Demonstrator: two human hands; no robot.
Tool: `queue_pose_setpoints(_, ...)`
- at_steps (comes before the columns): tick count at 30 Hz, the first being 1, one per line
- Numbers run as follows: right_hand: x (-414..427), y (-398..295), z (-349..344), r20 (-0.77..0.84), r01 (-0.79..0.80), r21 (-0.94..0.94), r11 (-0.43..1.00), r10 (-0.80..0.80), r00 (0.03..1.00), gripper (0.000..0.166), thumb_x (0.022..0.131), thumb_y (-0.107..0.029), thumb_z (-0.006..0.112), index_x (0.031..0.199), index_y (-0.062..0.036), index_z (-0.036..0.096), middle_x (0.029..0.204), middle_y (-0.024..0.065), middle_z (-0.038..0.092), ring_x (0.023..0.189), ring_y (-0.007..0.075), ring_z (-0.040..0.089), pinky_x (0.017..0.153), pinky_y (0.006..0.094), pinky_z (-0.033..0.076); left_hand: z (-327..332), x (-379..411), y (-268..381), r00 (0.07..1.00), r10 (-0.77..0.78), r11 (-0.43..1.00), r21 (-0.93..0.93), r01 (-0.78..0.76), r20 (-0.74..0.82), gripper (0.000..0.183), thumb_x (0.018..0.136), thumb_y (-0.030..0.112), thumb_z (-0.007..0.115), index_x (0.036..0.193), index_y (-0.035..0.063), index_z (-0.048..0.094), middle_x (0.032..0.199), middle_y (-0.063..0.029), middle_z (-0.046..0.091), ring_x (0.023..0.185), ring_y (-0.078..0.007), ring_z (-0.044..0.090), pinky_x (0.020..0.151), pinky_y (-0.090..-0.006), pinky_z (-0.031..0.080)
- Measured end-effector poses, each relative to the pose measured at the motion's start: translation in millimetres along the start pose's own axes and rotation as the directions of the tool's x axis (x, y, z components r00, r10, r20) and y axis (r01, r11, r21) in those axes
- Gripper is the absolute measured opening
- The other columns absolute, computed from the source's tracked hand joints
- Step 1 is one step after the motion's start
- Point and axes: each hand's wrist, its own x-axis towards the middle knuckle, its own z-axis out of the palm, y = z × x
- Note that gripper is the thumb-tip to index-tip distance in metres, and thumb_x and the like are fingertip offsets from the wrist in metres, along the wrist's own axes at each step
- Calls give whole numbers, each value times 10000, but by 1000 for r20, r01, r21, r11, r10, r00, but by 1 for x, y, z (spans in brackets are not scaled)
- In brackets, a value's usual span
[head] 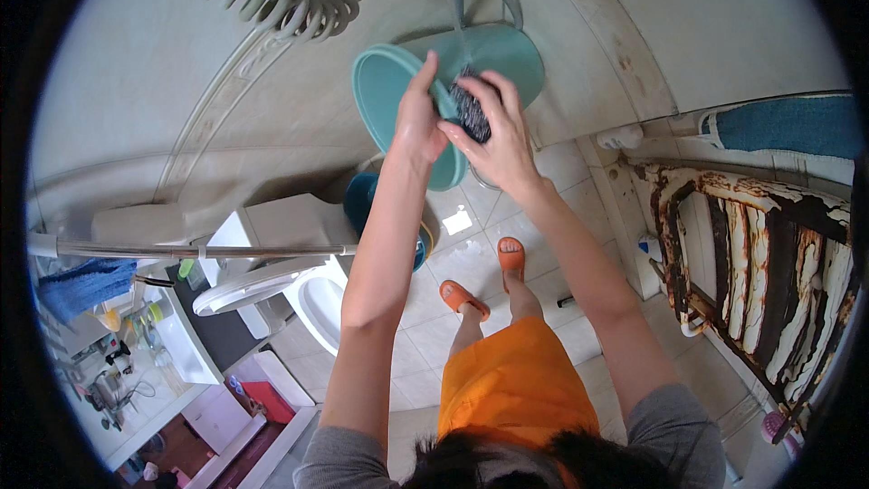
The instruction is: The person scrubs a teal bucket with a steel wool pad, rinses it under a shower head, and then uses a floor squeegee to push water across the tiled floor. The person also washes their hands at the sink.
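Observation:
A teal plastic basin point(390, 81) is tilted up on its side, and my left hand point(421, 115) grips its rim, thumb pointing up. Wet metal scouring wool point(470, 105), dark grey, is held in the curled fingers of my right hand point(499, 125), close against the basin's rim. A thin stream of water point(458, 34) runs down from a fixture at the top onto the wool. Behind both hands lies a larger teal surface point(509, 54), perhaps another basin or part of the same one. The underside of the scouring wool is hidden.
A coiled hose point(292, 7) hangs at upper left. A white toilet point(319, 299) with its lid raised, a metal rail point(271, 251) and a dark teal bucket point(358, 197) are at left. A rusty radiator point(760, 265) stands at right. Orange slippers point(464, 299) are on the tiled floor.

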Motion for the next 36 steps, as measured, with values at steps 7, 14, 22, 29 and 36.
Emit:
queue_pose_setpoints(7, 5, 48, -2, -225, -225, 102, 969, 242, 944, 332, 861, -179, 639, 1166, -55, 594, 1190, 165, 499, 1120, 312, 488, 969, 379, 395, -21, -33, -10, 981, 101, 992, 87, -88, -164, 598, 932, 516, 482, 1279, 29, 472, 1208, -140, 579, 1075, -264, 582, 924, -419, 486)
queue_pose_setpoints(14, 54, 47, 8, 65, 176, -30, 984, -174, 983, 237, 853, -203, 627, 1062, -96, 657, 1229, 129, 541, 1122, 337, 528, 945, 395, 429, -16, -58, -7, 990, 80, 957, 286, -44, -112, 693, 885, 568, 536, 1320, 41, 419, 1217, -111, 552, 1060, -205, 570, 870, -379, 510)
queue_pose_setpoints(22, 50, 3, 26, -20, 194, 101, 976, -193, 981, 258, 838, -247, 644, 1072, -143, 663, 1212, 129, 567, 1106, 328, 555, 931, 411, 452, -22, -64, -5, 987, 156, 668, 734, -127, 29, 244, 803, 107, 655, 1030, 28, 613, 910, -7, 607, 838, -97, 532, 759, -243, 425)
queue_pose_setpoints(29, 26, 74, -46, -304, -220, 45, 974, 223, 926, 230, 941, -180, 515, 1066, -31, 639, 1124, 135, 599, 1006, 288, 582, 903, 344, 436, -87, -96, 8, 927, 282, 869, 475, -138, -247, 370, 799, 163, 719, 1110, 11, 589, 1010, -89, 635, 898, -181, 616, 770, -333, 518)
queue_pose_setpoints(36, -60, 65, -77, -216, -551, 331, 766, 630, 746, 398, 966, -352, 468, 1146, -16, 584, 1092, 99, 599, 1006, 196, 559, 898, 303, 426, -143, -90, -9, 914, 306, 933, -107, -344, -265, 603, 883, 431, 601, 1317, 40, 450, 1259, -133, 540, 1148, -304, 521, 992, -475, 417)
